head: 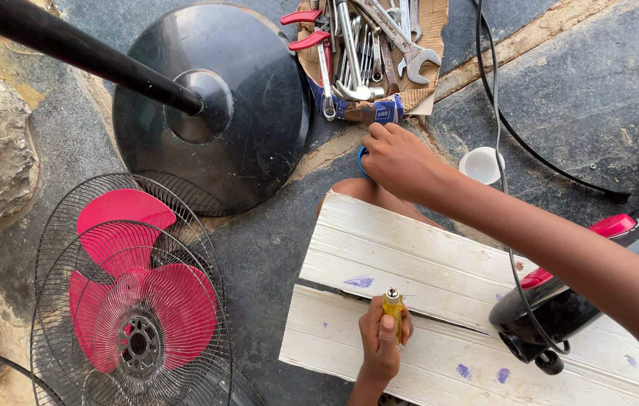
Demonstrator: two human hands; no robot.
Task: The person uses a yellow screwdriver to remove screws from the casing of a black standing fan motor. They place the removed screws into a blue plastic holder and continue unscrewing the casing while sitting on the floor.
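My left hand grips a small yellow-handled screwdriver upright over a white wooden board. My right hand reaches past the board's far edge and closes on a blue ring-shaped object, mostly hidden by the fingers. Just beyond that hand lies a cardboard tray holding several spanners and red-handled pliers. A black fan motor housing with red parts rests on the board at the right, under my right forearm.
A black round fan base with its pole stands at the upper left. Wire fan guards with a red blade lie at the lower left. A white cup and a black cable sit on the stone floor.
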